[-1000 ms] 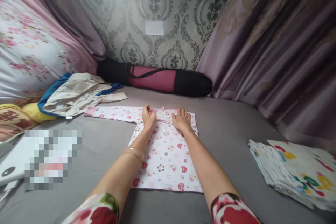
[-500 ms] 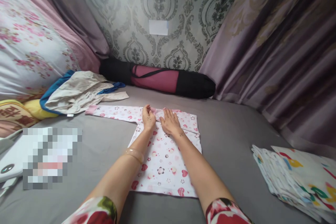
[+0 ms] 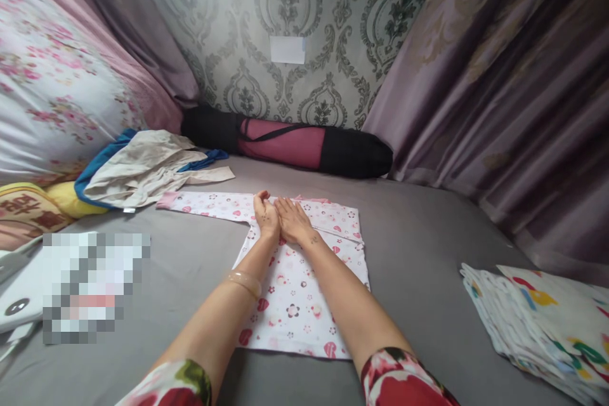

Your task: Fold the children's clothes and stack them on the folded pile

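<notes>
A white long-sleeved child's top (image 3: 297, 292) with pink hearts, flowers and pink trim lies flat, one sleeve stretched out to the left. Its right side shows a folded-over layer with an edge across the upper body. My left hand (image 3: 266, 216) rests near the neckline with its fingers curled inward; whether cloth is inside them is hidden. Close against it, my right hand (image 3: 294, 221) lies palm down on the upper chest of the top, fingers stretched out flat.
Grey bedding (image 3: 419, 254) spreads beneath everything. A folded patterned cloth stack (image 3: 537, 323) sits at right, a white device (image 3: 23, 298) at left. Beige and blue clothing (image 3: 137, 168) lies beyond the sleeve. A black and maroon long bag (image 3: 280, 143) runs along the wall.
My right hand has slid left across the top until it meets my left hand. My left hand has shifted slightly left and nearer me. The top lies nearly the same.
</notes>
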A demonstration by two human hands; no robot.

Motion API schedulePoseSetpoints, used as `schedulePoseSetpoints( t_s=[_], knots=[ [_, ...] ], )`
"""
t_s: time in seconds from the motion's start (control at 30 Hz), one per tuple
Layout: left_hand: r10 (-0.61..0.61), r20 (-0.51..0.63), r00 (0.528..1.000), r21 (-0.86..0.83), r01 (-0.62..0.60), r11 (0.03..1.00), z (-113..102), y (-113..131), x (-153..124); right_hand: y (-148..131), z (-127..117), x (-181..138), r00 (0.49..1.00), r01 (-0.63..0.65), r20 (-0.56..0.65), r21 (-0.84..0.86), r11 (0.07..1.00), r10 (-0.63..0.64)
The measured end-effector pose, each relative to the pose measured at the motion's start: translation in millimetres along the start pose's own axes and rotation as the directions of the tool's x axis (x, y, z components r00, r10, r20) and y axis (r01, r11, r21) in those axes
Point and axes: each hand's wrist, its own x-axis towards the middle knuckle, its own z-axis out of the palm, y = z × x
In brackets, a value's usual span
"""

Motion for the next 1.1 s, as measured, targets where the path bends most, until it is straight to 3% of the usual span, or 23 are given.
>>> schedulePoseSetpoints(
  t_s=[0.13,0.27,0.43,0.6,0.8,0.97,1.1],
  knots=[
    [-0.021,0.041,0.999,-0.016,0.022,1.000,-1,5,1,4,-3,5,1.000,-0.003,-0.002,0.129,0.992,0.004],
    [0.033,0.119,0.992,-0.008,-0.033,0.999,-1,12,-3,15,-14,-2,0.989,-0.047,-0.122,0.281,0.958,0.085],
    [0.122,0.281,0.952,0.122,-0.162,0.979,-2,23,-14,39,-20,-39,0.922,-0.273,-0.253,0.111,0.956,0.293],
    [0.090,0.425,0.901,0.383,-0.269,0.884,-3,31,-20,64,-17,-57,0.828,-0.497,-0.283,0.028,0.867,0.484],
    [0.061,0.527,0.848,0.512,-0.374,0.773,-1,34,-19,73,-18,-59,0.828,-0.522,-0.215,0.044,0.852,0.518],
    [0.058,0.539,0.840,0.544,-0.400,0.738,-1,34,-20,85,-26,-71,0.822,-0.526,-0.257,-0.001,0.851,0.508],
    [0.059,0.544,0.837,0.553,-0.411,0.725,-1,33,-21,94,-24,-80,0.831,-0.532,-0.208,-0.029,0.846,0.516]
  ],
)
